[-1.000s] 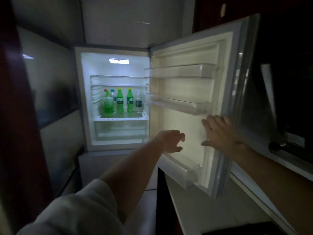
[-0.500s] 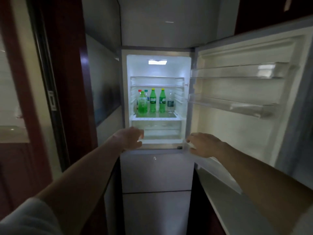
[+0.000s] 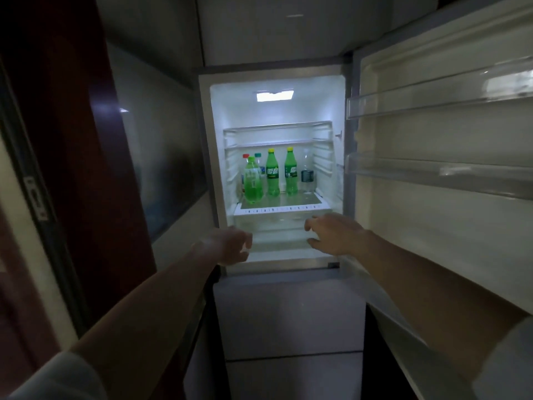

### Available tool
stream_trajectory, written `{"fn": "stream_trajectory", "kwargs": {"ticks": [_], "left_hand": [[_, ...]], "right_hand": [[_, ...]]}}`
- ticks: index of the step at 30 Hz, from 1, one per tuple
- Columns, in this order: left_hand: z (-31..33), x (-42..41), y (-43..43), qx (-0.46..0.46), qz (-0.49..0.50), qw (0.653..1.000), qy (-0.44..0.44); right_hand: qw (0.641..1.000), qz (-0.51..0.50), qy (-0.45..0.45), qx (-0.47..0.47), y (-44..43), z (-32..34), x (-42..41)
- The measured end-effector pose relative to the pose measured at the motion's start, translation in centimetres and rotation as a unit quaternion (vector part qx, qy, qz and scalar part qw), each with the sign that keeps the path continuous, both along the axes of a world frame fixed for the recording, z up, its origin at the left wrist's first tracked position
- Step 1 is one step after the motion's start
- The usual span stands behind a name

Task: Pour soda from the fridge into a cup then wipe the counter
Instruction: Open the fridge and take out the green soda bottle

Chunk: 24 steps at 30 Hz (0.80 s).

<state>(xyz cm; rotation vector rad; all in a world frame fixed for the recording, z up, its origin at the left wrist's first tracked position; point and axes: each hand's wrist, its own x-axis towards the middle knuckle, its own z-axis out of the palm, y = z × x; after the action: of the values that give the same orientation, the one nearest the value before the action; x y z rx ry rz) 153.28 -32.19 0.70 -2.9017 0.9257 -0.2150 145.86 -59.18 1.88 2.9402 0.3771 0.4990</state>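
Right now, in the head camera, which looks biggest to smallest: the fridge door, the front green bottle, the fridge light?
1. fridge door
2. front green bottle
3. fridge light

The bottle and light look close; the bottle stands nearer.

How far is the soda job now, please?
Done: the fridge door is open. In hand: both the left hand and right hand reach in, empty, below the green bottles. Left: take a bottle, pour, wipe; no cup or counter shows.

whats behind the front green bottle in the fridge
Behind the front green bottle stand two clear bottles, one with a red cap, one with a teal cap. Only their caps and a bit of their shoulders show; the bodies and labels are mostly covered.
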Motion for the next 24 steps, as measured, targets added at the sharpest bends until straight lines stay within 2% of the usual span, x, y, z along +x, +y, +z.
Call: {"fn": "stream_trajectory", "kwargs": {"ticks": [5, 8, 17, 21, 24], "left_hand": [[3.1, 6.3, -2.5, -0.035, 0.030, 0.998, -0.032], [3.2, 9.5, -4.1, -0.023, 0.039, 0.999, -0.019], [1.7, 20.4, -9.0, 0.014, 0.015, 0.999, -0.042], [1.3, 26.3, -11.5, -0.047, -0.013, 0.998, -0.035], [1.0, 31.1, -12.8, -0.090, -0.021, 0.996, 0.007]], "right_hand": [[1.000, -0.005, -0.007, 0.027, -2.9, 1.3, 7.3], [0.998, -0.008, -0.014, 0.058, -3.9, 0.8, 10.9], [0.999, -0.041, -0.013, 0.033, -5.9, -1.1, 22.1], [0.997, -0.081, 0.000, 0.004, -6.7, -1.4, 27.1], [0.994, -0.111, 0.004, -0.007, -7.4, -0.3, 30.5]]}}
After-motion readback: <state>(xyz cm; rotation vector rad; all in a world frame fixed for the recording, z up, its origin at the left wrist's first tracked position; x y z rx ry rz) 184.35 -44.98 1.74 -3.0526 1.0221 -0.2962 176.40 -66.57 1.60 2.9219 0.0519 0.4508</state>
